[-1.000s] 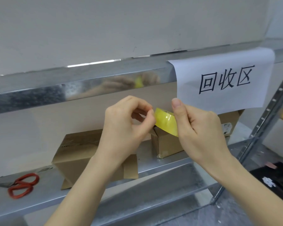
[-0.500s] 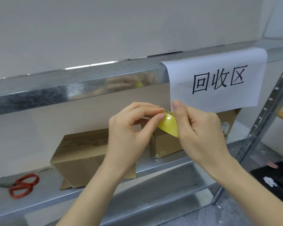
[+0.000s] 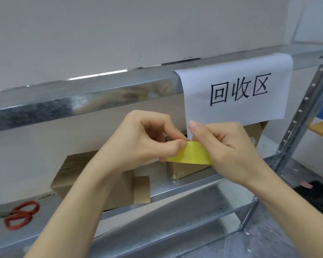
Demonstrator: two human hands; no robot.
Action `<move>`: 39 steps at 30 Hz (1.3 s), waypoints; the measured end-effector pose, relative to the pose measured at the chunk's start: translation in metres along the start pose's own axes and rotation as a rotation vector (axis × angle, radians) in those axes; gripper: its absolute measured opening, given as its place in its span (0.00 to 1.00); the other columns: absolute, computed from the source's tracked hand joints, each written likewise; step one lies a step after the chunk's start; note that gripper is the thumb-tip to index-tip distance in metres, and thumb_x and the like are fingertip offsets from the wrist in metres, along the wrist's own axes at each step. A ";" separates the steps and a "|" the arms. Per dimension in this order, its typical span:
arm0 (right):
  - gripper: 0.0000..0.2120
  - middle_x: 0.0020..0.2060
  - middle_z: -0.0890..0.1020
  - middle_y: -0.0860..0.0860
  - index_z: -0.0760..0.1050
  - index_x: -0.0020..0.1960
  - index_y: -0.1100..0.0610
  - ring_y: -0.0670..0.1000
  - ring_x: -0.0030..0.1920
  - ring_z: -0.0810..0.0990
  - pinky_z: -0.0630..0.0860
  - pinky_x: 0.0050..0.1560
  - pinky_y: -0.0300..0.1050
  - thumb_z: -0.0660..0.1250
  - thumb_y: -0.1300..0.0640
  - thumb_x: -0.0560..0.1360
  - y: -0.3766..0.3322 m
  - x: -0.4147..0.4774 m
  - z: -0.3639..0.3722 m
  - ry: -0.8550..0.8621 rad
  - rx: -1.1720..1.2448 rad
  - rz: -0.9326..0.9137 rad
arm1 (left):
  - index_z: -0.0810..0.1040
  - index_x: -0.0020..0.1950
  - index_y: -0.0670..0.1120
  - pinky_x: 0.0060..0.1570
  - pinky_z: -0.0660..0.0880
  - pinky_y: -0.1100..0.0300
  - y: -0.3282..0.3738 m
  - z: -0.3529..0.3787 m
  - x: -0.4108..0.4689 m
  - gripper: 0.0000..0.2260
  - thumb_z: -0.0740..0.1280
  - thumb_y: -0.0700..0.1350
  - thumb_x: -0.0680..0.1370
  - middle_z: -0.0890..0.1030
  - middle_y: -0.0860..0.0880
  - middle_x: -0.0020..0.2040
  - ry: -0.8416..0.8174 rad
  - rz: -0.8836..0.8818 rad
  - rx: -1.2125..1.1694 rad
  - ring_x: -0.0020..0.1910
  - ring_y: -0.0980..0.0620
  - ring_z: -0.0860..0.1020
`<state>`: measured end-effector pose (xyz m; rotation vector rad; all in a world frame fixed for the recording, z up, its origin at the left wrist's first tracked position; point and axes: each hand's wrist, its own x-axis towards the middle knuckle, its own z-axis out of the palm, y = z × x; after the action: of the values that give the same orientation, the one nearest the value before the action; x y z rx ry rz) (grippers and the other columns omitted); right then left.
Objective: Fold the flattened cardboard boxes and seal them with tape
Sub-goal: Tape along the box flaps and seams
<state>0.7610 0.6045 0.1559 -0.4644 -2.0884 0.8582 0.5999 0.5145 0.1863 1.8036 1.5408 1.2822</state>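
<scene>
I hold a yellow roll of tape [image 3: 191, 153] in front of the shelf. My right hand [image 3: 229, 151] grips the roll from the right, its thumb sticking up above it. My left hand [image 3: 147, 140] pinches at the roll's upper left edge with thumb and fingertips. Behind my hands, on the metal shelf [image 3: 175, 185], stands a folded cardboard box [image 3: 101, 181] with a flap sticking out on its right. A smaller cardboard box [image 3: 186, 170] sits to its right, partly hidden by the tape and my right hand.
Red-handled scissors [image 3: 20, 214] lie on the shelf at the far left. A white paper sign [image 3: 237, 92] with black characters hangs from the upper shelf beam [image 3: 82, 97]. A perforated metal upright [image 3: 302, 112] stands at the right, with dark things on the floor beyond it.
The roll has dropped a little and turned so its yellow band faces me. My left fingers have curled in and now pinch at the roll's upper left edge.
</scene>
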 end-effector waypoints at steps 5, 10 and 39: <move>0.29 0.20 0.61 0.48 0.66 0.30 0.73 0.45 0.22 0.60 0.56 0.24 0.37 0.59 0.48 0.76 -0.004 -0.004 -0.006 -0.049 0.124 0.068 | 0.79 0.29 0.43 0.29 0.71 0.64 0.007 0.009 -0.003 0.07 0.71 0.35 0.66 0.80 0.33 0.34 -0.040 -0.037 -0.121 0.25 0.51 0.72; 0.29 0.18 0.62 0.47 0.68 0.29 0.74 0.43 0.19 0.62 0.58 0.22 0.32 0.60 0.49 0.76 -0.004 -0.008 -0.006 -0.076 0.199 0.096 | 0.77 0.25 0.47 0.25 0.68 0.68 0.014 0.014 -0.005 0.12 0.69 0.32 0.65 0.75 0.29 0.30 -0.038 -0.068 -0.137 0.20 0.54 0.69; 0.26 0.23 0.65 0.54 0.66 0.30 0.59 0.44 0.24 0.61 0.57 0.26 0.39 0.56 0.42 0.78 0.011 -0.013 -0.007 0.079 -0.045 -0.015 | 0.86 0.43 0.43 0.29 0.70 0.64 -0.001 0.020 0.000 0.07 0.76 0.45 0.68 0.83 0.37 0.37 -0.037 -0.088 -0.160 0.28 0.53 0.77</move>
<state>0.7747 0.6076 0.1442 -0.4984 -2.0392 0.7738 0.6162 0.5192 0.1756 1.6330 1.4387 1.2847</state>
